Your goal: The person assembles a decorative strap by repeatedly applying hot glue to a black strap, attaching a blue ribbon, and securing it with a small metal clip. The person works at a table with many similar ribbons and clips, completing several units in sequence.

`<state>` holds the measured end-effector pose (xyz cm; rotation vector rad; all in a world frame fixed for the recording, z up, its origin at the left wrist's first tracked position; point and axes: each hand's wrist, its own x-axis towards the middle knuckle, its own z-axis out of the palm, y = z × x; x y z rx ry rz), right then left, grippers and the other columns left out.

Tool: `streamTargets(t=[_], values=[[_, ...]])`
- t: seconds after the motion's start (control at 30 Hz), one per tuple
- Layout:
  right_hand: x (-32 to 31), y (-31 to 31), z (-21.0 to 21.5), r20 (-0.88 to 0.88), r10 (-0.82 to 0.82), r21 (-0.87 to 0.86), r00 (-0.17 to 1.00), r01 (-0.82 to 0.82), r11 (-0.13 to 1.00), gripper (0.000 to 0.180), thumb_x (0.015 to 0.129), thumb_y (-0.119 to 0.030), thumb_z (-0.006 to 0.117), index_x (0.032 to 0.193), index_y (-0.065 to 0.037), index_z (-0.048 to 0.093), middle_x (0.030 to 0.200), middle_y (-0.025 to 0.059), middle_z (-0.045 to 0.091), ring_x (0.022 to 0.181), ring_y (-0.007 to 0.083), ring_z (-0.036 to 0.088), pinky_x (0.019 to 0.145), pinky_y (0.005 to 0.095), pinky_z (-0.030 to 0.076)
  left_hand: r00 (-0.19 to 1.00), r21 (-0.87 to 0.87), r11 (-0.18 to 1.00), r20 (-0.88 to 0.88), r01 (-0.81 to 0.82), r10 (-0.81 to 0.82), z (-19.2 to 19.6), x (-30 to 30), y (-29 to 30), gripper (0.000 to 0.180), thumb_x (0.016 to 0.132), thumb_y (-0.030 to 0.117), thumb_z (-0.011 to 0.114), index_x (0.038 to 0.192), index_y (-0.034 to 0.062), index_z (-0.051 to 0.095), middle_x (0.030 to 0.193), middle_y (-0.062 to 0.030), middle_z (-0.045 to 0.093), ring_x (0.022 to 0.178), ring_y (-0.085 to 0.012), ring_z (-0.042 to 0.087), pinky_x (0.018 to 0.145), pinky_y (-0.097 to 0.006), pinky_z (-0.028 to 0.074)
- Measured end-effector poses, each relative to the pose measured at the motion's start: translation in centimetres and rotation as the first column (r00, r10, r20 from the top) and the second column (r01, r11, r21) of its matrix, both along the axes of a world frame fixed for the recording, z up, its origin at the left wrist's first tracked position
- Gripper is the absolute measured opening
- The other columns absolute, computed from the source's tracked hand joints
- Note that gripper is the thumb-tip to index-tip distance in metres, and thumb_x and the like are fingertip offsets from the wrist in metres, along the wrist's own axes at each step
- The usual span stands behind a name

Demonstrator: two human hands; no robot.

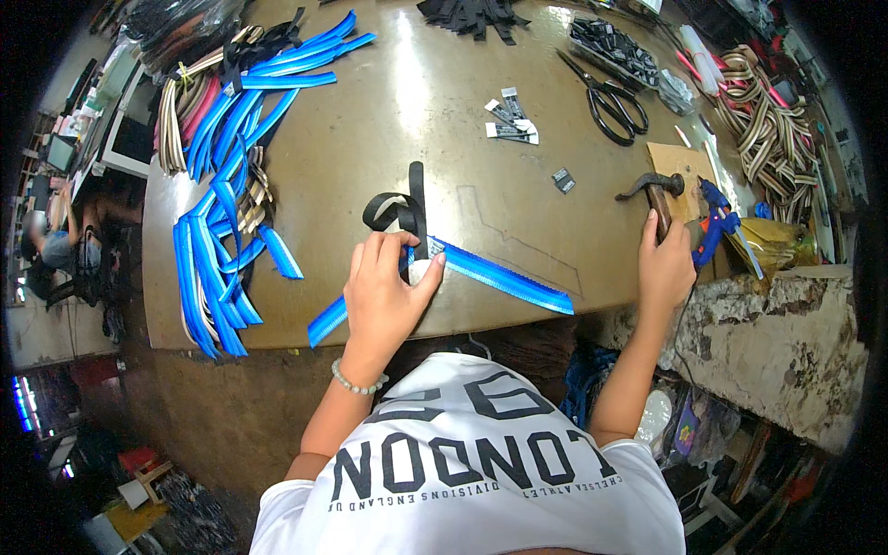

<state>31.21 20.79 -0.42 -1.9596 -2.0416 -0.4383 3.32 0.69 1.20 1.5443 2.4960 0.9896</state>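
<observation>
The left hand (387,294) presses down on the blue strap (504,275) where a black strap (413,205) crosses it, near the front edge of the table (407,102). Its fingers are close together and bent over the joint, with the thumb stretched to the side, so the two straps seem pinned flat and cannot slide apart. The black strap makes a small loop just behind the fingertips and one end runs away from the person. The right hand (666,264) is closed around the wooden handle of a hammer (655,192), whose head rests on the table to the right, well apart from the straps; held so, it looks ready for striking the joint. Just beside this hand lies a blue glue gun (714,222), on the stone ledge side. A heap of blue straps (217,203) lies at the left of the table, and scissors (610,100) lie farther back, both within reach but out of the working place.
</observation>
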Motion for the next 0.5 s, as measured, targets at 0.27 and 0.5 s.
streamTargets(t=[0.27, 0.5], values=[[0.0, 0.1, 0.0, 0.046, -0.021, -0.018, 0.999, 0.022, 1.000, 0.045, 0.098, -0.049, 0.050, 0.096, -0.005, 0.060, 0.090, 0.0163, 0.065, 0.077, 0.0362, 0.067, 0.064, 0.0474, 0.053, 0.997, 0.093, 0.995, -0.067, 0.030, -0.023, -1.0, -0.6, 0.9, 0.018, 0.082, 0.014, 0.071, 0.096, 0.0046, 0.067, 0.091, -0.0093, 0.061, 0.084, -0.0281, 0.057, 0.073, -0.039, 0.047], [0.1, 0.2, -0.3, 0.043, 0.004, 0.037, 0.999, -0.006, 0.999, 0.044, 0.098, -0.049, 0.049, 0.096, -0.006, 0.060, 0.089, 0.0157, 0.065, 0.074, 0.0362, 0.068, 0.062, 0.0476, 0.054, 0.973, 0.083, 0.993, 0.210, 0.079, -0.095, -0.8, -2.2, 0.6, 0.015, 0.084, 0.010, 0.070, 0.098, 0.0042, 0.068, 0.086, -0.0098, 0.061, 0.080, -0.0271, 0.058, 0.072, -0.038, 0.047]])
